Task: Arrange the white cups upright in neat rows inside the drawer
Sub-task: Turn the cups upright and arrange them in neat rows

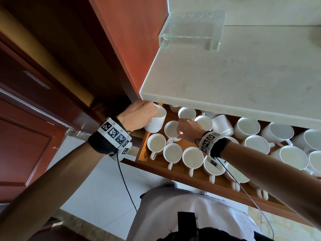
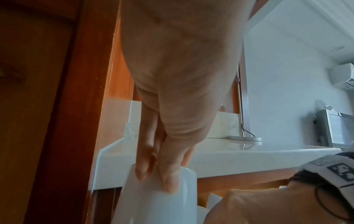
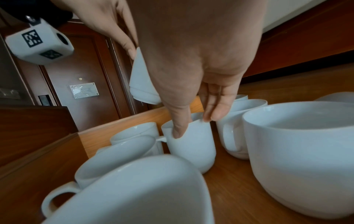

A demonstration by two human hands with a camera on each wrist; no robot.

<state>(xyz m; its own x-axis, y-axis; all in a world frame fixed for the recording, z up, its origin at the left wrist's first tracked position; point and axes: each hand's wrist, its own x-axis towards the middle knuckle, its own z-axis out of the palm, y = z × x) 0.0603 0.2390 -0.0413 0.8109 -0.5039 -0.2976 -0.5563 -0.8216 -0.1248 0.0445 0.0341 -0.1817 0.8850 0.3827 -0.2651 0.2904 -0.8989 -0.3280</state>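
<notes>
An open wooden drawer [image 1: 191,178] holds several white cups. My left hand [image 1: 152,115] grips one white cup [image 1: 156,120] by its rim and holds it tilted above the drawer's far left corner. In the left wrist view the fingers [image 2: 145,169] lie down its outer wall [image 2: 153,204]. My right hand [image 1: 180,132] pinches the rim of an upright cup [image 1: 171,129] in the second row. There the thumb [image 3: 179,128] is outside and the fingers inside that cup [image 3: 191,145]. A front row of upright cups [image 1: 192,157] has handles toward me. One cup [image 1: 222,125] lies on its side.
A white countertop [image 1: 225,75] overhangs the back of the drawer, with a clear acrylic stand [image 1: 191,30] on it. A reddish wooden cabinet side [image 1: 132,40] rises just left of the drawer. Larger white cups [image 1: 293,155] crowd the drawer's right part.
</notes>
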